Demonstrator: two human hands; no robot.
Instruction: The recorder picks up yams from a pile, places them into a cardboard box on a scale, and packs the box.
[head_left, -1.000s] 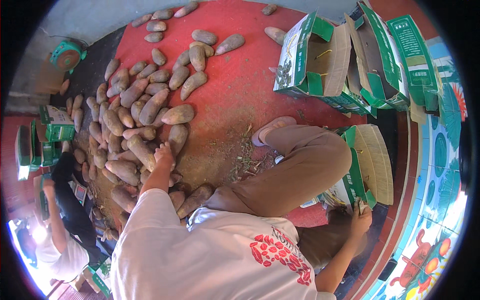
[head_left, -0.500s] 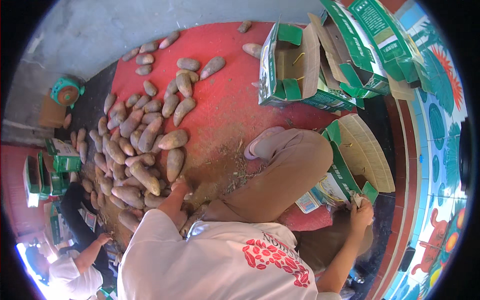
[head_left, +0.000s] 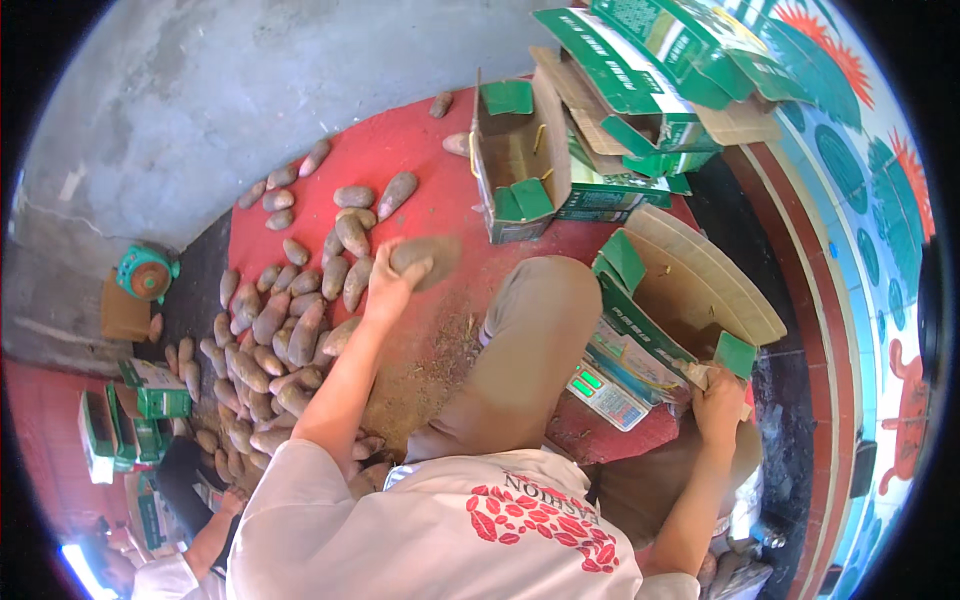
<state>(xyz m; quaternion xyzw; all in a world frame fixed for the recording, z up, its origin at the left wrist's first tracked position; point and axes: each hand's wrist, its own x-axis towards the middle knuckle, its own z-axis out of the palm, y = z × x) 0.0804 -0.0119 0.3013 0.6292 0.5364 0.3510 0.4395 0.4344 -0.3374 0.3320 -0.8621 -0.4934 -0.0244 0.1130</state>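
Observation:
My left hand is raised over the red sheet, its fingers closed round a large brownish sweet potato that is smeared by motion. To the left lies a heap of sweet potatoes, brown and pinkish. At my right side, an open green carton leans tilted on a scale with a lit green display. My right hand is closed on the near corner of the carton's rim, beside a green flap. A pale crumpled bit at its fingertips is too small to make out.
More open green cartons stand stacked at the back right. A teal fan-like device sits on a brown box at the far left. A co-worker's arm shows at lower left. My bent knee rises between heap and scale.
My left hand has lifted from the heap's near edge, up and rightward, with a sweet potato in it. My right hand stays at the carton's corner. More of the scale shows.

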